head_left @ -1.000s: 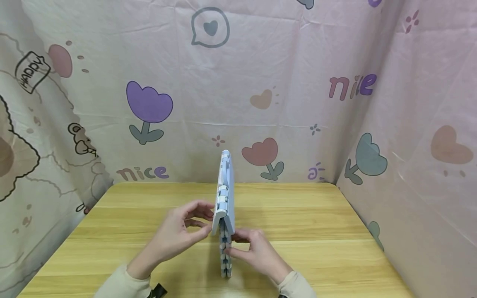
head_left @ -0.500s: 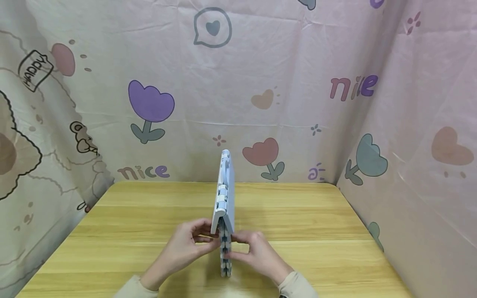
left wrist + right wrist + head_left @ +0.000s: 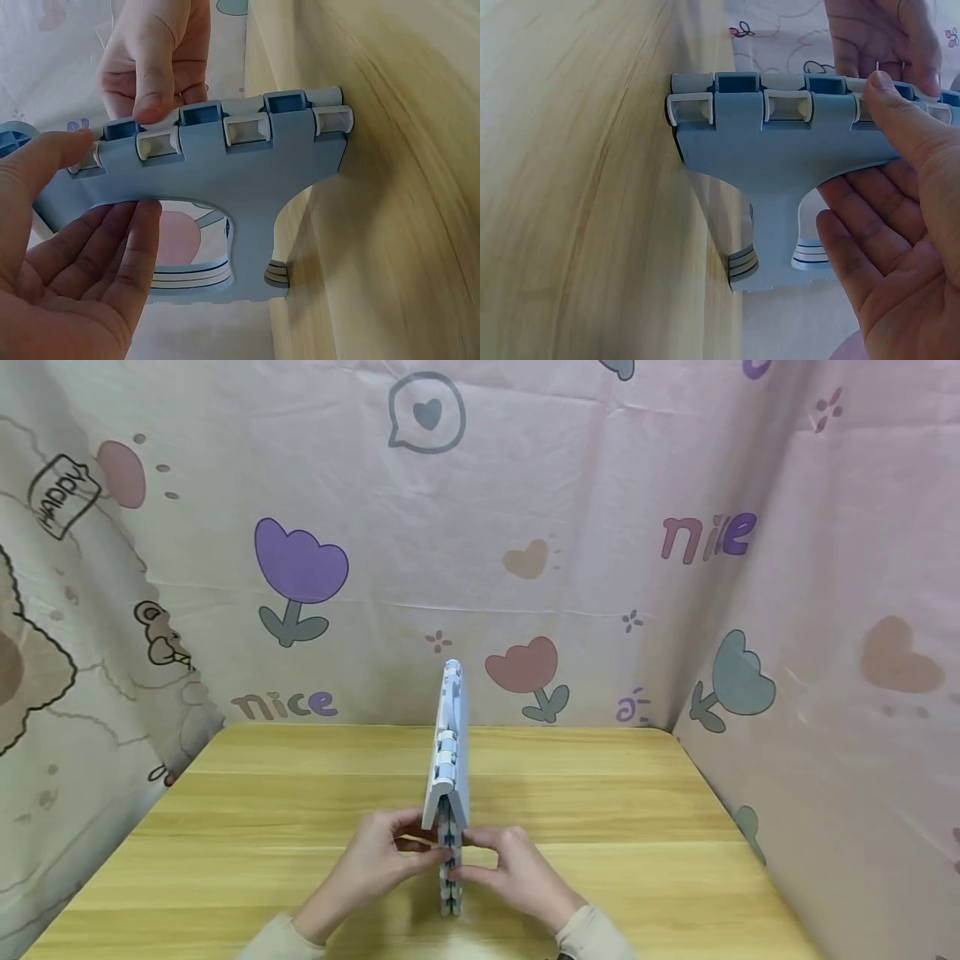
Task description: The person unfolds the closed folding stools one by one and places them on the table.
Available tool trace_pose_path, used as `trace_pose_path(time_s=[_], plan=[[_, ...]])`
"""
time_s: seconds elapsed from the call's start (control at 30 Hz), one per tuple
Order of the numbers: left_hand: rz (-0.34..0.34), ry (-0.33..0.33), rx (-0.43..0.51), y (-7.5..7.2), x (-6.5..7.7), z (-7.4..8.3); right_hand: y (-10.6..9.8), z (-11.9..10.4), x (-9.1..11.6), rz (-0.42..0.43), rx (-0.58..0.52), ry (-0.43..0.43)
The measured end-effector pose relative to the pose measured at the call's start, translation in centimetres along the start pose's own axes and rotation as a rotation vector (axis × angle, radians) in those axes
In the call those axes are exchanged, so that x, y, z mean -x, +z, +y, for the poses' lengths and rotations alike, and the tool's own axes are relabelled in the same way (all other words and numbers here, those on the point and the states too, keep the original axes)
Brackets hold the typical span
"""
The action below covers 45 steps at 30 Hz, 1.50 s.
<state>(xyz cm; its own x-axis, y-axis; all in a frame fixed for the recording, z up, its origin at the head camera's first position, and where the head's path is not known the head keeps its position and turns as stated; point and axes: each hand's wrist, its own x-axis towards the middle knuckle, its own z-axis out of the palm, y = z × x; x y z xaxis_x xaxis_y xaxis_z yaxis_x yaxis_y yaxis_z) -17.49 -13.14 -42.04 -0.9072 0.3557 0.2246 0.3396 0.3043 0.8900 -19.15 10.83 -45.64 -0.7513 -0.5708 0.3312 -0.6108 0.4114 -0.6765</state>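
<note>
A folding stool of light blue and white plastic stands folded on the table, edge-on in the head view. Its two upper panels lean together at the top, and hinged leg panels hang close together below. My left hand grips the left leg panel, thumb on the hinged edge and fingers at the cutout. On the other side my right hand holds the right leg panel in the same way, thumb over the hinge row. Parts of the fingers are hidden behind the panels in the head view.
The wooden table reaches back to a printed cloth that hangs behind it and along both sides. Nearest the stool's foot is the table's front part.
My left hand has moved right and slightly down, from beside the upper panel to a grip on the leg panel. The right hand and the stool have hardly moved.
</note>
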Motion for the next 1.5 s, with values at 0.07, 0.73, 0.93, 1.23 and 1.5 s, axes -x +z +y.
trace_pose_path(time_s=[0.07,0.73,0.93,1.23,1.5], plan=[[-0.004,0.012,-0.019,0.1,-0.1,-0.1,0.0,0.1,0.1,0.004,0.001,0.0],[0.013,-0.018,-0.03,0.1,-0.1,-0.1,-0.6,0.0,0.4,-0.025,0.005,0.037],[0.008,0.001,-0.025,0.0,-0.1,-0.2,-1.0,0.4,0.7,-0.023,0.007,0.046],[0.001,0.008,-0.036,-0.1,-0.1,-0.3,-1.8,0.8,1.2,-0.018,0.017,0.057],[-0.002,0.004,-0.008,-0.7,0.2,-0.2,-2.5,1.2,1.5,-0.037,0.019,0.039]])
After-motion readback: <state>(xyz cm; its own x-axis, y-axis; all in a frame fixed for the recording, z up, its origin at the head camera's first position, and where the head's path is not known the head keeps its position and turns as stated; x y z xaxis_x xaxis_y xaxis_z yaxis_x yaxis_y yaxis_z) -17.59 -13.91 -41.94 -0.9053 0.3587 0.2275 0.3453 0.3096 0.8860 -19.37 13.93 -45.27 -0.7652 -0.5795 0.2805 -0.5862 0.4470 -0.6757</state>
